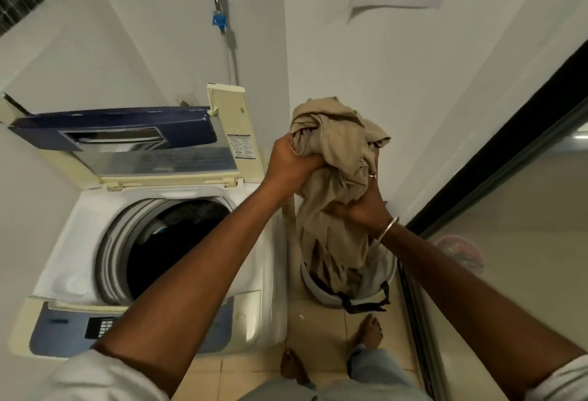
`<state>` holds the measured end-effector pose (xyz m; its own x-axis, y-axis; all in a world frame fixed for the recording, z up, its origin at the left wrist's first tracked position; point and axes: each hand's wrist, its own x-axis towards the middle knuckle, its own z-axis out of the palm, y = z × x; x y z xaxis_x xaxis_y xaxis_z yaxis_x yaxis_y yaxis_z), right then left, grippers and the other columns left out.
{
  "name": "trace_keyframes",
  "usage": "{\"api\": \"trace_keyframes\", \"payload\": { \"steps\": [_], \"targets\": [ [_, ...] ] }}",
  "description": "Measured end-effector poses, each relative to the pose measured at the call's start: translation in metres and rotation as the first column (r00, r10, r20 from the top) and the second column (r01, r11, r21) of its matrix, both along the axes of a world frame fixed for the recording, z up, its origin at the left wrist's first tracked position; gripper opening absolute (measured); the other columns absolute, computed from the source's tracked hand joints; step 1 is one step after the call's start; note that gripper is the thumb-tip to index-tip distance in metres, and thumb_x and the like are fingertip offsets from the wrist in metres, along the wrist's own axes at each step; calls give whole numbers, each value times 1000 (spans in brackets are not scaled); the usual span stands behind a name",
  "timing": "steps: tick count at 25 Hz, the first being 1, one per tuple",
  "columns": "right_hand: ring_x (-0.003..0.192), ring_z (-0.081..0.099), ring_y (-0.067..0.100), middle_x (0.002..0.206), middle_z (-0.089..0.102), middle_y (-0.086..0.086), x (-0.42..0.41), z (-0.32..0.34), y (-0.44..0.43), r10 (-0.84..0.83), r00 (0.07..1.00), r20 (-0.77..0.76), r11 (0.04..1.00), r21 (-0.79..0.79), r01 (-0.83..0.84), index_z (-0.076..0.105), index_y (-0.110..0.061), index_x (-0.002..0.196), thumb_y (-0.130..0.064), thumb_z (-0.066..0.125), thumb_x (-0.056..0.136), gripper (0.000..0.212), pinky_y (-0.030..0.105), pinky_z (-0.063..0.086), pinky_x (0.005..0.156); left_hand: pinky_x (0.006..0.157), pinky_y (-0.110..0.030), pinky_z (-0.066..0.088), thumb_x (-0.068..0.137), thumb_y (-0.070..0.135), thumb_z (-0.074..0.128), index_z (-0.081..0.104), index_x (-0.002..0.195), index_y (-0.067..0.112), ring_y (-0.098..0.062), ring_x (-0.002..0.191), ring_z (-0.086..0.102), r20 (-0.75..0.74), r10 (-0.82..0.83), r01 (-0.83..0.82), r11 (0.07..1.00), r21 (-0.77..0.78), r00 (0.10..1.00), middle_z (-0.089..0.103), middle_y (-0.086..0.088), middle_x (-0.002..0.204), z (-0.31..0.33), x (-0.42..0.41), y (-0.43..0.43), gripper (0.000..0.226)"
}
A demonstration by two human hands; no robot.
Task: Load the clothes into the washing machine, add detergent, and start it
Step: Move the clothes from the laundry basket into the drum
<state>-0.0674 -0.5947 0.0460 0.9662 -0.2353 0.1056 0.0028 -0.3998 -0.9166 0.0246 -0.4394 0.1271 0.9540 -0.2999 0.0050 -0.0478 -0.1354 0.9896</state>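
A: Cloth status?
B: Beige garment (337, 159), soft and crumpled, bunched in both fists: left hand (291, 162) grip clenched near the top, right hand (366, 206) below, so it clears the laundry basket (386, 273) under the grip.
A: Washer?
B: Washing machine (159, 241) left of grip, lid (127, 143) propped up, dark drum open.

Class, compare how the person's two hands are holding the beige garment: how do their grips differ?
The left hand grips higher, a fist with its back showing; the right hand grips lower, partly under folds. Only the right wears a ring and bangle. Both clutch the beige garment above the laundry basket.
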Motion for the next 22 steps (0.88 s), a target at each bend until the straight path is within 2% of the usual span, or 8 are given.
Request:
{"api": "trace_keyframes", "payload": {
  "steps": [2,5,9,13,16,19,21,22],
  "targets": [
    [120,36,-4,135,39,-9,13,8,15,22,1000,-15,998,-58,-23,32,-28,138,-90,63,45,116,1,25,105,82,-33,60,70,19,86,67,104,28,-9,90,71,-73,-9,5,998,-57,997,74,6,98,9,0,12,40],
    [125,49,21,138,50,15,29,16,34,41,999,21,997,-70,-39,46,-1,138,-91,55,49,127,23,34,110,79,-34,58,78,7,79,66,98,31,-7,84,72,-172,-25,0,989,-146,985,74,10,90,24,4,33,34],
    [111,62,24,120,64,6,49,31,46,-58,986,157,998,-25,62,62,0,123,-55,68,73,75,7,42,95,74,-34,59,79,7,76,65,112,17,-21,94,72,-266,-129,64,969,-239,955,75,-4,99,33,12,62,37],
    [104,61,21,118,65,16,65,34,43,-1,988,157,998,-68,12,60,4,120,-53,65,72,76,3,41,91,95,-46,55,81,3,75,49,136,18,-26,111,66,-335,-186,138,977,-161,924,68,-5,119,17,14,101,63],
    [90,60,14,106,66,11,72,39,40,22,985,170,999,-42,-15,62,3,112,-54,66,67,73,0,42,81,96,-43,55,60,27,93,39,141,37,-23,116,62,-358,-73,69,997,-24,931,61,-3,124,-2,-3,122,98],
    [81,58,2,95,63,2,79,38,33,32,975,219,998,-56,-20,64,2,103,-53,66,66,67,0,42,76,95,-28,49,48,42,96,18,151,44,-14,131,47,-36,213,-209,974,85,977,41,6,143,0,-30,127,129],
    [77,59,2,91,64,0,83,39,30,68,967,246,993,-114,-41,67,-1,99,-53,65,67,61,1,42,74,112,-33,36,48,52,95,12,154,38,-14,145,28,373,85,-190,948,255,924,22,5,157,21,-32,120,135],
    [74,61,9,88,66,0,85,40,30,98,970,225,988,-141,-67,68,-3,93,-52,65,68,55,7,45,73,118,-42,27,49,64,90,11,156,34,-20,150,18,526,-93,-194,864,464,845,12,0,162,35,-27,113,136]
  ]
}}
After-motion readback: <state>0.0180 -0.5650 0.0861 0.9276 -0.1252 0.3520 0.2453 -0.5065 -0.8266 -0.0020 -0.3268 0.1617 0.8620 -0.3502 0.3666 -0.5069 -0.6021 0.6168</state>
